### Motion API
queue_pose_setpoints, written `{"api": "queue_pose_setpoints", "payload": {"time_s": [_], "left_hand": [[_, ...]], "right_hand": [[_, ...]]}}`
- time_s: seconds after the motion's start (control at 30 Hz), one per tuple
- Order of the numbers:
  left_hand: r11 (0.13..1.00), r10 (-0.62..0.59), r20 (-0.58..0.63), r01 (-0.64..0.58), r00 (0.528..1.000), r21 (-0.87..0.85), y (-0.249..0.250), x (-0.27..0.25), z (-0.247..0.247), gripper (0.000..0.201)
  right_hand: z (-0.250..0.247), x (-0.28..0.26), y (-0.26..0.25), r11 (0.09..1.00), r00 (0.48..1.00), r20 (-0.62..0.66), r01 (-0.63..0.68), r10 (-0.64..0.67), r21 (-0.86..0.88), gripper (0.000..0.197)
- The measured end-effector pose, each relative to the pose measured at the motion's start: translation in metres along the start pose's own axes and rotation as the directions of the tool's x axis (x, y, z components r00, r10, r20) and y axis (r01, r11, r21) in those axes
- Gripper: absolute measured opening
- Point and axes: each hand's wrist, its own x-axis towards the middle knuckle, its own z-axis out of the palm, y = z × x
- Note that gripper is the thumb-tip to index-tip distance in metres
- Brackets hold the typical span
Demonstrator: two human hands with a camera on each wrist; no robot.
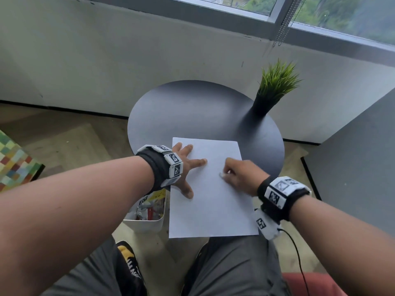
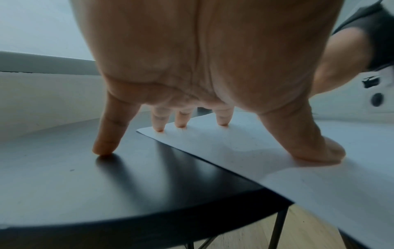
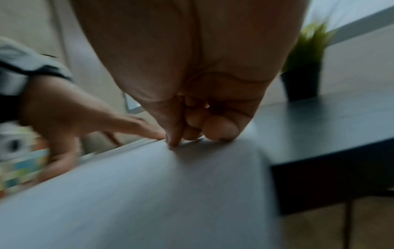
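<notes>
A white sheet of paper (image 1: 211, 199) lies on the round black table (image 1: 192, 107), and its near half overhangs the edge toward my lap. My left hand (image 1: 186, 165) is spread flat on the sheet's left side. In the left wrist view its thumb (image 2: 315, 148) and three fingertips press the paper (image 2: 266, 148), while the little finger (image 2: 106, 143) touches the bare table (image 2: 106, 185). My right hand (image 1: 239, 174) is curled into a loose fist, its thumb tip and knuckles (image 3: 219, 129) pressing the middle of the paper (image 3: 149, 193). Nothing shows inside it.
A potted green grass plant (image 1: 275, 86) stands at the table's far right. A white bin (image 1: 147, 212) with small items sits on the floor under the table's left edge. A grey panel (image 1: 359, 157) rises at the right, a colourful cushion (image 1: 15, 159) at the left.
</notes>
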Motion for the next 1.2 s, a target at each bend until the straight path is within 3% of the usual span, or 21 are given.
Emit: {"api": "queue_pose_setpoints", "payload": {"time_s": [0.1, 0.27, 0.37, 0.47, 0.5, 0.57, 0.63, 0.67, 0.73, 0.8, 0.83, 0.93, 1.0, 1.07, 1.13, 1.2], "left_hand": [[0.999, -0.032, 0.023, 0.032, 0.999, 0.005, 0.006, -0.001, -0.006, 0.117], [0.992, -0.113, -0.073, 0.108, 0.991, -0.065, 0.027, -0.001, -0.001, 0.105], [0.994, -0.090, -0.138, 0.081, 0.986, -0.073, 0.030, 0.001, 0.007, 0.108], [0.996, -0.052, -0.132, 0.042, 0.990, -0.073, 0.024, 0.001, 0.007, 0.110], [0.996, -0.056, -0.121, 0.047, 0.991, -0.074, 0.023, 0.001, 0.005, 0.110], [0.994, -0.077, -0.076, 0.070, 0.994, -0.082, 0.023, -0.001, 0.002, 0.112], [0.993, -0.086, -0.040, 0.082, 0.995, -0.087, 0.024, -0.001, -0.001, 0.111], [0.993, -0.084, -0.035, 0.081, 0.996, -0.089, 0.024, 0.000, -0.002, 0.110], [0.993, -0.079, -0.027, 0.076, 0.996, -0.092, 0.023, 0.001, -0.002, 0.112], [0.993, -0.080, -0.007, 0.079, 0.997, -0.083, 0.023, 0.002, -0.002, 0.116], [0.993, -0.082, 0.003, 0.082, 0.997, -0.083, 0.023, 0.003, -0.002, 0.117], [0.992, -0.080, 0.002, 0.079, 0.997, -0.094, 0.022, 0.004, -0.002, 0.119], [0.992, -0.079, 0.007, 0.079, 0.997, -0.097, 0.022, 0.005, -0.002, 0.119], [0.993, -0.080, 0.006, 0.080, 0.997, -0.088, 0.023, 0.006, -0.002, 0.119], [0.994, -0.080, 0.004, 0.080, 0.997, -0.075, 0.023, 0.006, -0.002, 0.120], [0.994, -0.077, 0.006, 0.077, 0.997, -0.072, 0.024, 0.007, -0.002, 0.119]], "right_hand": [[-0.007, 0.009, 0.023, 0.990, 0.990, -0.059, -0.121, 0.125, 0.076, 0.020], [-0.002, 0.006, 0.015, 0.994, 0.993, -0.062, -0.102, 0.104, 0.045, 0.016], [0.008, -0.009, -0.010, 0.993, 0.996, 0.021, 0.093, -0.092, -0.066, 0.012], [0.014, -0.023, -0.022, 0.962, 0.960, 0.134, 0.259, -0.246, -0.089, 0.008], [0.011, -0.019, -0.016, 0.972, 0.971, 0.117, 0.219, -0.208, -0.085, 0.009], [0.001, -0.005, 0.001, 0.999, 1.000, 0.001, 0.012, -0.012, -0.047, 0.015], [-0.001, 0.002, 0.007, 0.993, 0.990, -0.095, -0.110, 0.105, -0.051, 0.019], [0.002, 0.001, 0.002, 0.992, 0.993, -0.092, -0.084, 0.075, -0.094, 0.019], [0.016, -0.008, -0.021, 0.987, 0.995, -0.002, 0.094, -0.095, -0.129, 0.013], [0.024, -0.023, -0.035, 0.955, 0.954, 0.127, 0.284, -0.272, -0.089, 0.009], [0.020, -0.023, -0.031, 0.953, 0.949, 0.141, 0.293, -0.281, -0.071, 0.010], [0.002, -0.003, -0.002, 0.999, 0.999, 0.001, 0.042, -0.042, -0.028, 0.016], [0.000, 0.002, 0.006, 0.996, 0.992, -0.095, -0.090, 0.088, -0.016, 0.019], [0.011, -0.004, -0.006, 0.995, 0.997, -0.078, -0.010, 0.003, -0.101, 0.019], [0.023, -0.020, -0.020, 0.971, 0.980, 0.054, 0.197, -0.191, -0.136, 0.017], [0.015, -0.023, -0.011, 0.968, 0.971, 0.102, 0.225, -0.214, -0.110, 0.017]]}}
